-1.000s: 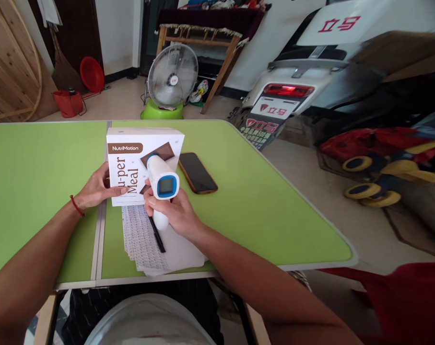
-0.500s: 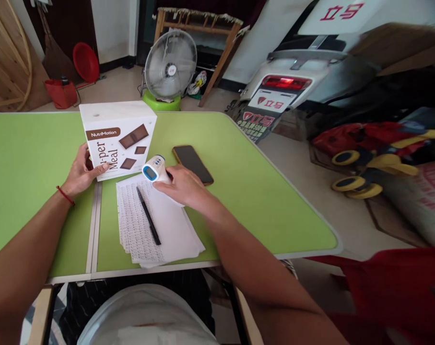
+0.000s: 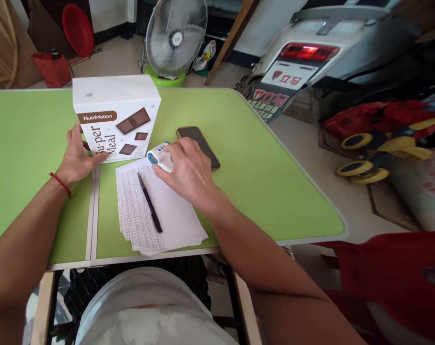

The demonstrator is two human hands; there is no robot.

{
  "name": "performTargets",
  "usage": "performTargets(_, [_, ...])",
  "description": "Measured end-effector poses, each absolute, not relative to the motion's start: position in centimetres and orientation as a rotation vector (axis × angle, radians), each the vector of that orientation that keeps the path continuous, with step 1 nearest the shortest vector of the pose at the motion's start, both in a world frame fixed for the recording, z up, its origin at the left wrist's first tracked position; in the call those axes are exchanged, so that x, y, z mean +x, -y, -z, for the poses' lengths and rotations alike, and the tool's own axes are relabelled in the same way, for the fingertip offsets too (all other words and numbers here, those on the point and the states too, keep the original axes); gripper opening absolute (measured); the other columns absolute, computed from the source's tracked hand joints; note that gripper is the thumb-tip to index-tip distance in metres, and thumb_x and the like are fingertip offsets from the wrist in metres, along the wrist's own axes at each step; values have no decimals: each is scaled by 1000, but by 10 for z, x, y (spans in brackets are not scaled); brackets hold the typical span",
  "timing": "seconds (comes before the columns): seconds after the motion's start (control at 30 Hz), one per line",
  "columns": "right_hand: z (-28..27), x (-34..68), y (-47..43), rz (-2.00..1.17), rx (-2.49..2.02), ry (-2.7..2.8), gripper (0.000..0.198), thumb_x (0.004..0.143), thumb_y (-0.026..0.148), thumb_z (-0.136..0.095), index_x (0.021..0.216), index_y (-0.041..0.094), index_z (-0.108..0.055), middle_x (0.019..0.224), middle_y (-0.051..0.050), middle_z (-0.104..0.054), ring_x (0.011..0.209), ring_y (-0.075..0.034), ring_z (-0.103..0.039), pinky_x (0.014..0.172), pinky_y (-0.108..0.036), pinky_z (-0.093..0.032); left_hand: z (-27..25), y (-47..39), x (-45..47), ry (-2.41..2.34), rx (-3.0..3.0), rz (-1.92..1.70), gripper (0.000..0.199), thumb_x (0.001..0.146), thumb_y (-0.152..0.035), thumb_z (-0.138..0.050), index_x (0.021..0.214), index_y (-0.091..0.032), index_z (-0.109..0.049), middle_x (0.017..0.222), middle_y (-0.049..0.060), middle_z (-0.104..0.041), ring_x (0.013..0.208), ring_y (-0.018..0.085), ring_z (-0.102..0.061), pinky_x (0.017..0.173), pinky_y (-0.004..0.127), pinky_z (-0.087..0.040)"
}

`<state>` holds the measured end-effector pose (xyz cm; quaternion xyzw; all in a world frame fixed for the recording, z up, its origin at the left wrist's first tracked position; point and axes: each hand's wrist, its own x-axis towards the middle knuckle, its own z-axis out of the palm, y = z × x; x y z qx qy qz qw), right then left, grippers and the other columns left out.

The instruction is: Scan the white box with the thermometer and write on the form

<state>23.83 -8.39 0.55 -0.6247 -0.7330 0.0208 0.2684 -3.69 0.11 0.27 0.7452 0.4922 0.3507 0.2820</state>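
A white NutriMotion box [image 3: 115,115] stands upright on the green table [image 3: 260,182]. My left hand [image 3: 75,158] rests against its lower left side, thumb and fingers on the box. My right hand [image 3: 186,172] lies over a white and blue infrared thermometer [image 3: 158,155], which rests on its side on a stack of printed sheets [image 3: 156,211]. A black pen [image 3: 149,209] lies along the sheets. A dark phone [image 3: 203,143] lies flat just beyond my right hand, partly hidden by my fingers.
A floor fan [image 3: 176,36] stands behind the table. A white scooter [image 3: 311,52] is parked at the right, with a red and yellow toy [image 3: 382,143] beside it. A red bucket [image 3: 52,69] and red basin [image 3: 76,28] sit at the back left.
My right hand has lowered the thermometer from upright in front of the box down onto the sheets. The box has shifted left and away, with my left hand still on it.
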Motion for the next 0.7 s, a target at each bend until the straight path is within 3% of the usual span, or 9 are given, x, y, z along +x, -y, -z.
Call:
performTargets(0.1, [-6,224,97,-325,-1579,2167,24,94,39,-64,105,17,-65,100,-12,-71,86,-25,-63,74,-35,-46,-10,4,-32,-1785,2086,-702,61,68,-63,-85,101,-19,-59,105,13,-62,117,41,-56,94,53,-50])
performTargets(0.17, [-4,215,103,-455,-1606,2303,28,94,40,-64,109,15,-64,98,-13,-72,78,-23,-61,70,-34,-43,-16,8,-29,-1944,2097,-309,54,76,-73,-71,75,-20,-58,76,11,-58,93,40,-63,79,50,-49])
performTargets(0.27, [3,210,104,-483,-1599,2391,28,97,26,-55,120,13,-63,102,-15,-72,77,-22,-60,67,-33,-40,-22,12,-25,-1925,2176,37,60,85,-72,-58,54,-20,-52,56,8,-48,71,33,-61,68,43,-45])
performTargets(0.37, [11,214,99,-533,-1473,2279,34,92,14,-48,122,18,-64,94,-9,-71,76,-20,-59,70,-33,-42,-23,15,-24,-1732,2312,91,57,84,-66,-61,50,-21,-53,48,6,-46,57,24,-54,62,37,-41])
performTargets(0.47, [17,218,91,-719,-1257,1999,31,92,16,-47,114,22,-67,92,-5,-69,79,-18,-61,76,-33,-47,-23,20,-19,-1607,2383,107,59,85,-62,-62,46,-20,-48,44,5,-45,49,19,-45,57,35,-37])
performTargets(0.6, [13,217,85,-1054,-990,1620,27,96,30,-53,121,26,-63,95,-2,-66,84,-17,-63,79,-34,-53,-23,28,-9,-1534,2372,-72,36,88,-45,-61,62,-20,-56,56,3,-54,53,18,-46,59,34,-38])
performTargets(0.7, [7,212,87,-1191,-933,1468,48,85,52,-74,125,29,-60,97,-2,-62,91,-19,-63,79,-35,-54,-18,33,-3,-1423,2335,-231,19,87,-39,-63,82,-21,-63,62,1,-56,60,19,-52,67,34,-43])
